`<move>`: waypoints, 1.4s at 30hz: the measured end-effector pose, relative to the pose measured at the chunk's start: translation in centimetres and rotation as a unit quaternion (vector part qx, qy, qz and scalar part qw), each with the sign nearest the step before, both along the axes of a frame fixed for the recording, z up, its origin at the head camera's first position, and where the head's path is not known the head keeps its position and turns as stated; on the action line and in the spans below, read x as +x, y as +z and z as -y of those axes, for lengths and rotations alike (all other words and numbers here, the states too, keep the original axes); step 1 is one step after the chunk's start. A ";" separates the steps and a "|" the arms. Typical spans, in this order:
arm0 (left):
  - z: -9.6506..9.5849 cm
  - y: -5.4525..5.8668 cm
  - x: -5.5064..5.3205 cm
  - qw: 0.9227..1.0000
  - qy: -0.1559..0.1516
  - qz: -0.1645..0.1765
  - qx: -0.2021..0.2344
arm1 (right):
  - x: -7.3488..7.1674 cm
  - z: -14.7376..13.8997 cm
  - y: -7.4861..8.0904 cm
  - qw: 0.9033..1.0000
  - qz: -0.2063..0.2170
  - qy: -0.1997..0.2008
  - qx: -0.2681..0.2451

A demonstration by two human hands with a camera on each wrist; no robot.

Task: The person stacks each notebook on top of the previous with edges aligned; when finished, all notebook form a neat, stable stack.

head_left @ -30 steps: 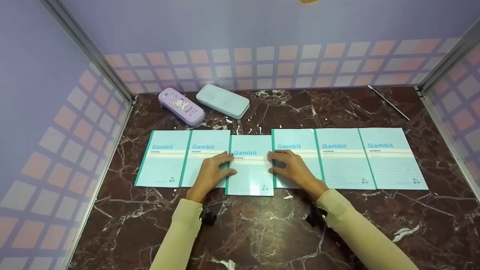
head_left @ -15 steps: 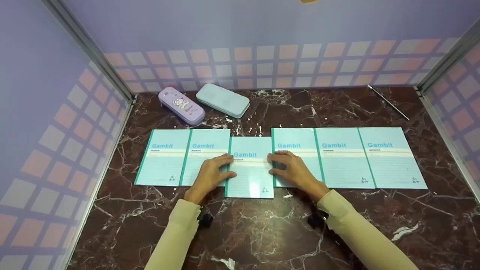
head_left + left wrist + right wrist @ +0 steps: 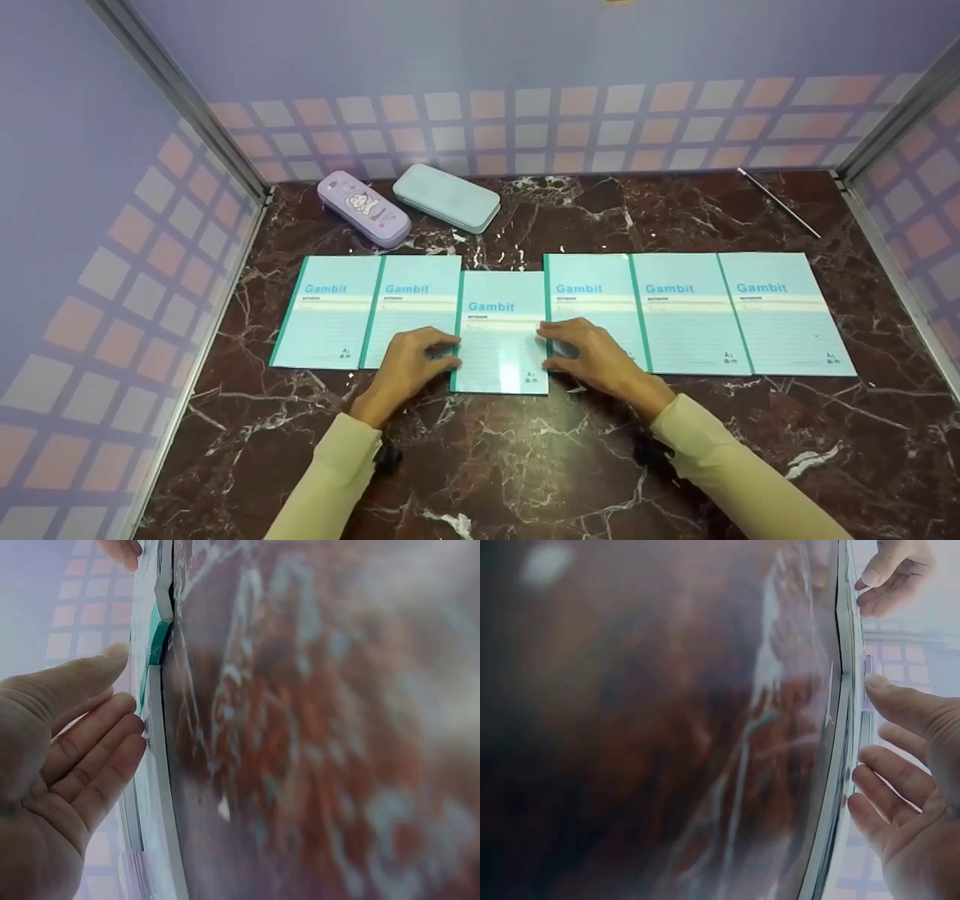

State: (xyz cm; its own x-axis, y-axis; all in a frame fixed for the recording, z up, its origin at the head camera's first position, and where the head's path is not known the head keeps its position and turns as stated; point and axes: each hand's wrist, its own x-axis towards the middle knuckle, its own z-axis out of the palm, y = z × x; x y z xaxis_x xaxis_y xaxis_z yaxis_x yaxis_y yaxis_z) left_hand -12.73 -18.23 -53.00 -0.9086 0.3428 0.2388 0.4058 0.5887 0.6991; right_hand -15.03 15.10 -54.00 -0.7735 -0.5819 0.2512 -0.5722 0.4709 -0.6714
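Observation:
In the head view, several pale-green Gambit notebooks lie side by side in a row. The middle notebook (image 3: 499, 352) sits a little nearer the person than its neighbours. My left hand (image 3: 409, 367) is at its green spine, over the notebook (image 3: 420, 300) to the left, with thumb and fingers spread apart. Opposite, my right hand (image 3: 592, 356) has its fingertips right at the middle notebook's right edge, above the notebook (image 3: 589, 274) beside it. Both wrist views show loosely extended fingers with nothing between thumb and fingers.
A lilac pencil case (image 3: 365, 210) and a pale-blue pencil case (image 3: 446, 197) lie behind the row at left. Toward the back right is a pencil (image 3: 778, 202). Purple checked panels enclose the dark marble tabletop (image 3: 510, 472) at the back and sides.
The middle notebook has slid slightly toward the person relative to its neighbours. Both hands have since shifted nearer the person along its edges, the left one also moving a bit left.

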 end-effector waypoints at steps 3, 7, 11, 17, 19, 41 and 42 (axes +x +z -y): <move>0.2 0.2 0.5 1.000 -0.006 0.020 0.001 | 0.5 -0.2 0.1 1.000 -0.014 0.009 0.007; 0.3 0.5 1.1 0.999 -0.008 0.048 -0.003 | 1.1 -0.4 0.1 0.999 -0.036 0.020 0.017; 0.4 0.7 1.5 0.998 -0.006 0.066 -0.013 | 1.5 -0.4 0.1 0.998 -0.040 0.030 0.030; 0.2 0.8 1.8 0.996 -0.001 0.082 -0.032 | 1.8 -0.5 0.1 0.998 -0.031 0.038 0.044; 0.0 0.9 1.9 0.996 0.004 0.087 -0.036 | 1.8 -0.5 0.2 0.998 -0.031 0.041 0.048; -0.4 0.9 2.7 0.956 0.144 0.231 0.112 | 2.2 0.0 0.2 0.997 -0.034 0.030 0.061; -0.4 0.9 2.7 0.949 0.148 0.247 0.126 | 2.2 0.0 0.2 0.997 -0.035 0.029 0.060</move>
State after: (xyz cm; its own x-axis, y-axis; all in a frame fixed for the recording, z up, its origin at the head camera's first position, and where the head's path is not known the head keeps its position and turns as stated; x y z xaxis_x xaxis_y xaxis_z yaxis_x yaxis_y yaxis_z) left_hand -10.02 -17.83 -52.11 -0.9788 0.0441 -0.1999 -0.1642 0.4142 0.8952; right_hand -12.78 15.14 -53.78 -0.7202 -0.6548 0.2290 -0.6446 0.5096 -0.5700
